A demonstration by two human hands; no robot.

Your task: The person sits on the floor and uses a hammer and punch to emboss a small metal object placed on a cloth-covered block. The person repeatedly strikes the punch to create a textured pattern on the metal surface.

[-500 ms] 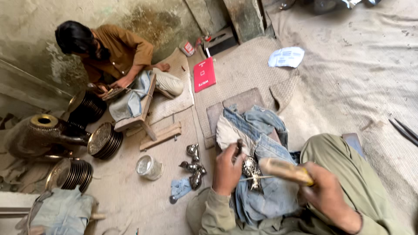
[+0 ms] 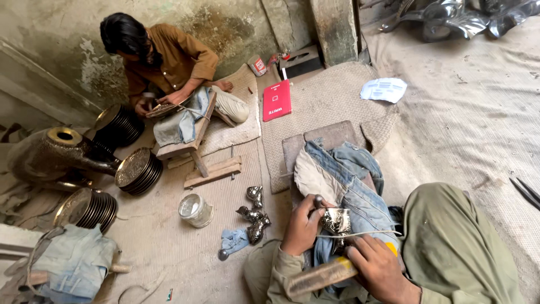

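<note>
My left hand (image 2: 302, 225) grips a thin metal punch (image 2: 319, 201) and steadies a small shiny engraved metal cup (image 2: 336, 220) on a wad of blue denim (image 2: 343, 180) in my lap. My right hand (image 2: 378, 269) is closed around the handle of a wooden hammer (image 2: 320, 277), held low and just below the cup. A white cord (image 2: 360, 234) runs across the cup's lower edge. Three more small shiny metal pieces (image 2: 254, 214) lie on the floor to the left of my left hand.
Another person (image 2: 169, 62) sits at the back left, working a plate over a small wooden bench (image 2: 191, 135). Stacks of engraved plates (image 2: 138, 169), a big brass vessel (image 2: 56, 155), a glass jar (image 2: 195, 210), a red book (image 2: 277, 100) and white paper (image 2: 384, 89) lie around.
My right hand with the hammer has dropped from beside the cup to below it. The view has shifted slightly; my left hand stays on the punch and cup.
</note>
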